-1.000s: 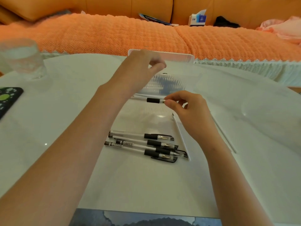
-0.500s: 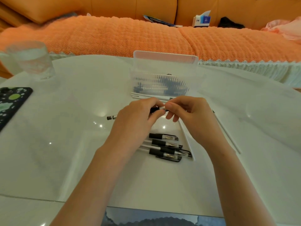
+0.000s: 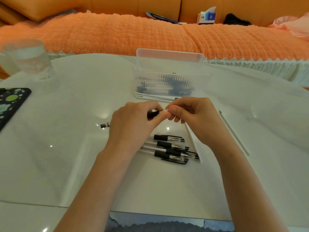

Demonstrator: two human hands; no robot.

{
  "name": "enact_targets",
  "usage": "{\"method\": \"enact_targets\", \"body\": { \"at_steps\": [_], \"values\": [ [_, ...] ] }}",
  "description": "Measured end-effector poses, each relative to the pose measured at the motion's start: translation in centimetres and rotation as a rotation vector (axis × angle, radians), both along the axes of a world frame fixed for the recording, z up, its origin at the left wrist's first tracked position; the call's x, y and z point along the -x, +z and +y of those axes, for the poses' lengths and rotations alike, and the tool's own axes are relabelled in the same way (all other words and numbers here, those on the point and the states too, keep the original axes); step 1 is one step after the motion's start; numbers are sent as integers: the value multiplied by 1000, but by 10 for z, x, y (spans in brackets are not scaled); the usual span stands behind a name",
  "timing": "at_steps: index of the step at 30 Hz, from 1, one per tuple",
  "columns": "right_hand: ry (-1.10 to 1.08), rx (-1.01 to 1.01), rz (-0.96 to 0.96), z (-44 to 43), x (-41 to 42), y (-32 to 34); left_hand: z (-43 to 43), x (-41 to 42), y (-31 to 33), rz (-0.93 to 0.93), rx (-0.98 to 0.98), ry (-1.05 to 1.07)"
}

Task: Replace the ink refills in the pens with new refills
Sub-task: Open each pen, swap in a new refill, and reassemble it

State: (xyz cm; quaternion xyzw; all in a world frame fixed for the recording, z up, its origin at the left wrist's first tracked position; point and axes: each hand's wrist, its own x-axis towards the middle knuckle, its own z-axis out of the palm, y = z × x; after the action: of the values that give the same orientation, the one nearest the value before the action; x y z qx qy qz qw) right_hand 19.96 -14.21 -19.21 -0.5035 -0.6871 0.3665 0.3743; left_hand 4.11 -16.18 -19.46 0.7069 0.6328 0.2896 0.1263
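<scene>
Pen (image 3: 154, 113), long axis left-right, tail cap at left, just nearer than ribbed clear plastic box (image 3: 168, 76). Left hand (image 3: 133, 121) wraps barrel; right hand (image 3: 192, 114) pinches clear tip end. Four capped pens (image 3: 170, 149) lie nearer still, tips right.

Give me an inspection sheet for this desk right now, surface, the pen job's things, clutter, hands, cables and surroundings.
Surface: glossy white table, glare spots.
Job's things: one pen held between both hands; four capped pens lying together near the person; clear ribbed case open, lid up; white refills in front of it; two loose refills at right.
Clutter: glass of water far left; phone at left edge.
Hands: left hand grips the pen's barrel; right hand pinches its tip end.
Cables: nothing seen.
Surroundings: orange sofa, tissue box on it.
</scene>
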Motion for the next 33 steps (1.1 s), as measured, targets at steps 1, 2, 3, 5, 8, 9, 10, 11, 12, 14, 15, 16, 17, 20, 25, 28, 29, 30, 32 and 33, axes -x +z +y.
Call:
{"method": "enact_targets", "body": {
  "at_steps": [1, 2, 3, 5, 8, 9, 10, 11, 12, 14, 15, 16, 17, 20, 25, 28, 29, 30, 32, 33],
  "values": [
    [2, -3, 13, 0, 0, 1, 0, 1, 1, 12, -3, 11],
    [3, -4, 28, -1, 0, 2, 0, 2, 2, 16, -1, 16],
    [4, -3, 38, -1, 0, 3, -1, 2, 4, 19, 8, 15],
    [-10, 0, 20, -1, -1, 2, 0, 5, 5, 25, 53, 15],
    [-87, 1, -65, 2, -5, -4, 2, 14, 4, 22, 142, 25],
    [-108, 9, -94, 3, -7, -5, 2, 18, 4, 8, 158, 30],
    [-116, 19, -129, 3, -8, -7, 3, 22, 3, -15, 166, 28],
    [-109, 34, -170, 2, -8, -8, 3, 24, 3, -47, 172, 18],
    [-89, 52, -206, 1, -7, -10, 3, 25, 3, -85, 179, 1],
    [-31, 80, -252, -2, -2, -11, 4, 25, 3, -152, 195, -34],
    [-6, 88, -272, -3, 0, -11, 4, 25, 3, -171, 201, -46],
    [12, 94, -289, -4, 1, -11, 4, 24, 3, -183, 204, -54],
    [21, 99, -301, -5, 2, -11, 4, 24, 3, -191, 203, -58],
    [4, 73, -293, -3, 2, -10, 4, 25, 2, -171, 186, -59],
    [-70, 8, -152, 0, 4, -8, 4, 25, 3, -167, 172, -77],
    [-33, 16, -122, -1, 8, -5, 4, 23, 5, -148, 153, -91],
    [-20, 16, -127, -2, 10, -5, 4, 22, 5, -144, 143, -96],
    [-13, 12, -131, -2, 11, -5, 4, 21, 5, -141, 134, -101],
    [-12, 2, -122, -2, 12, -5, 4, 21, 6, -139, 114, -119],
    [-13, -3, -114, -2, 12, -5, 5, 22, 5, -142, 102, -132]
  ]
}}
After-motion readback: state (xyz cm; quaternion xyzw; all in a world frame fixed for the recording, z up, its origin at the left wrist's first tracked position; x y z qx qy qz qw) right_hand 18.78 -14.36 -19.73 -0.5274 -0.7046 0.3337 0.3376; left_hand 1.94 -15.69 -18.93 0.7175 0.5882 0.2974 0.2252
